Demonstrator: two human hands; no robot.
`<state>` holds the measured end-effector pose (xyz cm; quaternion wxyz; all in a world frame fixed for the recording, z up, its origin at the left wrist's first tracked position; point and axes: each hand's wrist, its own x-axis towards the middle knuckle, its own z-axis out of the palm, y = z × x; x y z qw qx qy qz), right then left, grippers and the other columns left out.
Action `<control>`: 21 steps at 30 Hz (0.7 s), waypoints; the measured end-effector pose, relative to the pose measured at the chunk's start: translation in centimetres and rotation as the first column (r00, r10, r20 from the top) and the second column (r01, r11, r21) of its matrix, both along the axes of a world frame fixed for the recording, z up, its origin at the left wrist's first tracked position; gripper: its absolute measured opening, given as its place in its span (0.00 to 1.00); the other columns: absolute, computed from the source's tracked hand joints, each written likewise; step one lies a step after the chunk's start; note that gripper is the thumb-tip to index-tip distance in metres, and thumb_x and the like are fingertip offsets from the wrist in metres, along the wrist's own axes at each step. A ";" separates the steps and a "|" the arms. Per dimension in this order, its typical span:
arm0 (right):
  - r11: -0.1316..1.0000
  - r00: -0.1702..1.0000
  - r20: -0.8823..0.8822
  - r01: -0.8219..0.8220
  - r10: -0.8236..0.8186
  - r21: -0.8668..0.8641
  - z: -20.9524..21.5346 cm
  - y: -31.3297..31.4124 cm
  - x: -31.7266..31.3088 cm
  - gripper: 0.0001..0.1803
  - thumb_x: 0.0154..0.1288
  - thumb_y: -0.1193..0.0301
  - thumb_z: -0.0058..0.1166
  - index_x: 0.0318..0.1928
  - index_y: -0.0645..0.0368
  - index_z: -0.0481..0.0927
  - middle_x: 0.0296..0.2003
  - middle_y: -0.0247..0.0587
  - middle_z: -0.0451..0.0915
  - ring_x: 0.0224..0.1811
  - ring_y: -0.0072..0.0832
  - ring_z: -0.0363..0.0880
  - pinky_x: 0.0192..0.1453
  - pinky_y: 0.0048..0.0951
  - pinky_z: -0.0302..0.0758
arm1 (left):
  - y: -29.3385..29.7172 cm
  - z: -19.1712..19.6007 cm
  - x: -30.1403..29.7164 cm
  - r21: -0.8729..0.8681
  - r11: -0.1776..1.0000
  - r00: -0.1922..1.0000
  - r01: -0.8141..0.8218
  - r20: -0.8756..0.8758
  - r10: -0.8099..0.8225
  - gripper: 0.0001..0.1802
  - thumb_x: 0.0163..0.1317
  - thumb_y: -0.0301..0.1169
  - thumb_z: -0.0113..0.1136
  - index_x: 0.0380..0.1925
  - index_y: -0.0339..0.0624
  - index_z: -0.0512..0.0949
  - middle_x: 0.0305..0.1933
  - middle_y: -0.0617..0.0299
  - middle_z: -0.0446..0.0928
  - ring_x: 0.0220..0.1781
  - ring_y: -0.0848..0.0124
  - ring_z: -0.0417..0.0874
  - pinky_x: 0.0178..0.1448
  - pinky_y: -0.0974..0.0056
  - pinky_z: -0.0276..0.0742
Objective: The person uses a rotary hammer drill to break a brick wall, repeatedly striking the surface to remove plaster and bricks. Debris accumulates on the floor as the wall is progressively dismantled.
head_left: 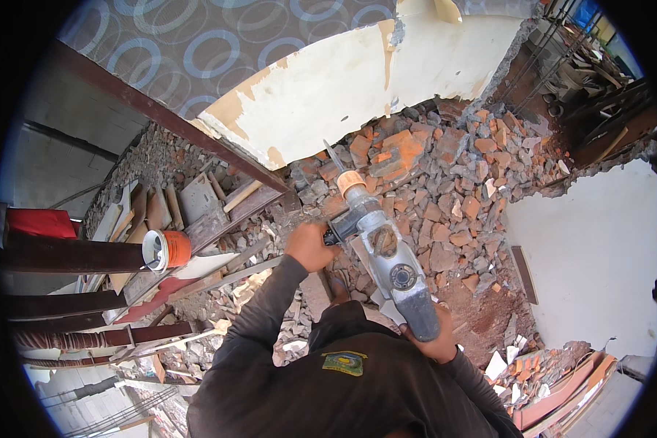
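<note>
A grey demolition hammer with an orange collar lies across the middle of the view, held in both my hands. Its pointed steel chisel aims up and away, at the foot of the broken wall. My left hand is wrapped round the black side handle. At the tool's rear end, my right hand grips the main handle, whose trigger is hidden. Just beyond the chisel lie broken orange bricks and grey rubble.
Ahead stands a white plastered wall with peeling patterned wallpaper. Brick rubble covers the ground around me. A dark wooden post, loose planks and an orange-and-white bucket are at left. Another white wall rises at right.
</note>
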<state>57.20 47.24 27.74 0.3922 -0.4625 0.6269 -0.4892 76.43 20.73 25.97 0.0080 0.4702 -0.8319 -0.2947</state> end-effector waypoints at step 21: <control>0.952 0.895 -0.401 -0.271 0.195 -0.142 6.4 -6.6 0.3 0.22 0.39 0.69 0.69 0.37 0.63 0.79 0.30 0.45 0.78 0.29 0.45 0.80 0.34 0.40 0.77 | -1.0 -4.5 2.7 0.046 0.967 0.778 -0.252 -0.584 0.231 0.10 0.43 0.26 0.69 0.26 0.31 0.83 0.23 0.50 0.83 0.26 0.66 0.87 0.35 0.61 0.79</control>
